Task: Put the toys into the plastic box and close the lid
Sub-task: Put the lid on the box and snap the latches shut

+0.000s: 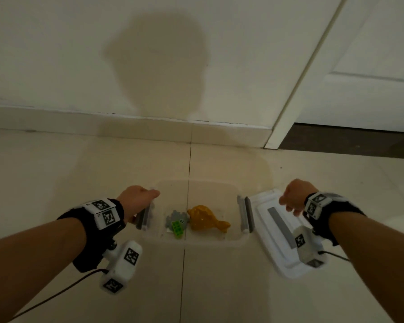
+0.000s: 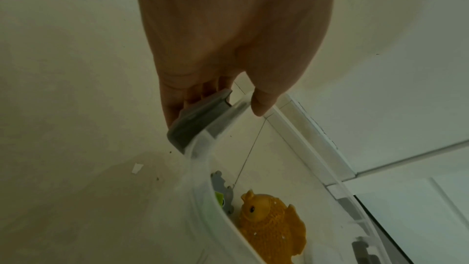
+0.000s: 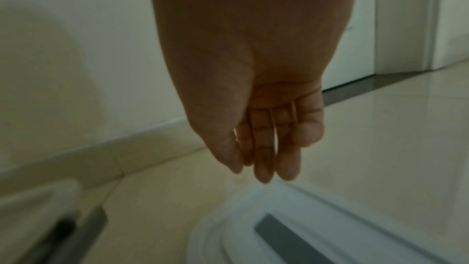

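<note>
Left hand: the left hand [image 1: 139, 198] grips the grey latch [image 2: 195, 119] at the box's left end; the fingers curl behind the latch and the thumb rests on the clear rim just beside it.
Box: the plastic box [image 1: 226, 241] sits on the floor between the two hands, open, its left end under the left hand. It looks thin-walled and light, likely to flex and slide on tile, so a steadying hold at the latch end makes sense.
Grey toy: the grey toy [image 1: 176, 219] lies in the box just right of the left hand, with a green block [image 1: 178, 228] on it. Both look like small, hard, light plastic.
Yellow fish: the yellow fish [image 1: 204, 219] lies beside the grey toy, touching or nearly so. It has a bumpy skin and is probably soft rubber, easy to pinch anywhere.
Right latch: a second grey latch [image 1: 245, 214] stands at the box's right end, left of the right hand.
Lid: the lid [image 1: 273, 250] lies flat on the floor beside the box's right end, directly under the right hand. It looks stiff at the rim, bendy across the middle and smooth; I would take it by a long edge rather than by its flat top.
Right hand: the right hand [image 3: 266, 138] hovers over the lid's far end, holding nothing, fingers together, nearly straight and pointing down.
</note>
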